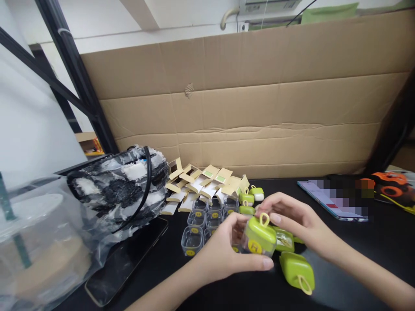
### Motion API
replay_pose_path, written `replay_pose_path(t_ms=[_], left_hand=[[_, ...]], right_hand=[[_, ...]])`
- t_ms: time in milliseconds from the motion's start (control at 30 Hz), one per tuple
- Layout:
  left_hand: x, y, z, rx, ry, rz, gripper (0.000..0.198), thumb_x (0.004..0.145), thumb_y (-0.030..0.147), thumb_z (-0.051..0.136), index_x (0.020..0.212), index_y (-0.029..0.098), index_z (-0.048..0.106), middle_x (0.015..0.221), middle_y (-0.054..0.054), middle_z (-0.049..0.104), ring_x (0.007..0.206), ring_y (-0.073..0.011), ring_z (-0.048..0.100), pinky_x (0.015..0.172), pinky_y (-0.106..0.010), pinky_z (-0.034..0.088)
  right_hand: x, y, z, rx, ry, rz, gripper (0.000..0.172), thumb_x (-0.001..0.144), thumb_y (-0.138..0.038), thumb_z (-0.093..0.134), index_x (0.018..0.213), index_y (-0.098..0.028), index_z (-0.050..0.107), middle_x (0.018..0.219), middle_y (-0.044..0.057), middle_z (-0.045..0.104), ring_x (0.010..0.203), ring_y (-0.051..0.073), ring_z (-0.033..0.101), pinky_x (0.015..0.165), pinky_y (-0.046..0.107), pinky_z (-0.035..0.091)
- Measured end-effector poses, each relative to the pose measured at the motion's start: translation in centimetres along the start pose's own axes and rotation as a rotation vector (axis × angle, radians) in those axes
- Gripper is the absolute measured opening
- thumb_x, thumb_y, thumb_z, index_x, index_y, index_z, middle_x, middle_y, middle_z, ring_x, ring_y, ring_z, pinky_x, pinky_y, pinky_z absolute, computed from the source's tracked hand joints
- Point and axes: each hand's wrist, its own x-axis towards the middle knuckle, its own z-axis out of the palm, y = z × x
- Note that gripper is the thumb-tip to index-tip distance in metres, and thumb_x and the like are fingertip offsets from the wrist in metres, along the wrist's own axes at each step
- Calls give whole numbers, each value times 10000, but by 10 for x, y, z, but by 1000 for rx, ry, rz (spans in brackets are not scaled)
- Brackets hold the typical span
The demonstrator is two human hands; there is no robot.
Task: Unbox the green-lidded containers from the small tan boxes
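My left hand (227,250) is closed round a small clear plastic box (259,247) with a round yellow sticker. A green lid (266,231) with a pale yellow loop sits on top of that box; I cannot tell if it is fully seated. My right hand (292,216) grips the lid from its far side, thumb by the loop and other fingers partly hidden. Close to my hands lie a loose green lid (295,270) with its loop toward me and another green piece (283,239). Several open clear boxes (192,242) stand in rows left of my hands.
Behind the boxes lie several open small cartons (197,181). More green-lidded boxes (257,193) stand behind my hands. A shaggy black-and-white bag (119,185), a dark phone (129,259) and a bagged drink cup (45,246) are at left. Right are a lit phone (330,201) and an orange-black object (389,185).
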Motion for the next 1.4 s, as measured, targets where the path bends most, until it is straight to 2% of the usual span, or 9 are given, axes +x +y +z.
replay_pose_path(t_ms=[100,233,467,600,700,800,900,1167,1400], left_hand=[[-2,-6,-2,182,67,-10,605,603,313,834,1064,200,459,1089,-83,620,1015,-256,589,884,-425,442],[-2,-8,0,181,-21,26,587,687,312,774,1166,214,448,1204,-86,572,1091,-250,557,910,-402,432],[-5,18,-2,239,-10,-47,524,641,348,801,1057,176,532,1016,-56,640,948,-222,606,865,-365,453],[-18,49,-37,577,-30,-76,455,692,294,733,1095,224,535,1109,-29,610,1044,-217,575,935,-354,433],[-32,67,-79,857,95,-87,439,732,268,655,1143,234,506,1217,-43,546,1160,-227,506,1016,-363,376],[-44,72,-113,1050,211,-212,482,738,348,628,1178,205,492,1274,-77,520,1197,-266,477,1051,-398,336],[-50,70,-127,1156,266,-356,512,718,345,597,1190,170,503,1273,-102,536,1199,-293,481,1039,-399,344],[-38,51,-119,1140,165,-568,610,625,270,585,1215,136,503,1205,-118,599,1092,-288,568,934,-351,429],[-34,42,-122,1100,147,-601,891,618,291,598,1411,42,277,1396,-199,455,1235,-306,496,1028,-350,378]], right_hand=[[-2,-2,4,-30,-44,28,180,841,-387,643,931,-231,639,880,32,660,832,187,625,758,327,522],[-4,-3,12,-70,-25,60,145,850,-358,638,792,-225,633,858,25,676,855,190,636,771,319,517],[-8,-11,10,-116,282,-9,158,820,-398,661,788,-245,641,837,22,719,811,193,678,733,302,545],[-4,-17,-10,-11,560,-39,158,789,-431,686,820,-285,633,888,15,721,806,220,681,699,342,560],[-1,-18,-25,-4,637,-33,133,782,-442,688,824,-328,633,934,7,709,874,246,661,782,389,542],[-3,-19,-32,-16,644,-13,141,782,-466,677,826,-340,633,941,3,707,884,248,658,787,385,538],[-6,-21,-31,-54,609,0,175,779,-477,673,843,-319,632,919,9,715,853,243,675,734,374,557],[4,-2,-45,-307,521,-54,254,764,-491,677,825,-248,640,831,39,732,770,208,695,701,339,566],[5,4,-43,-265,453,-13,252,793,-487,656,826,-238,640,840,53,728,769,200,683,673,314,554]])
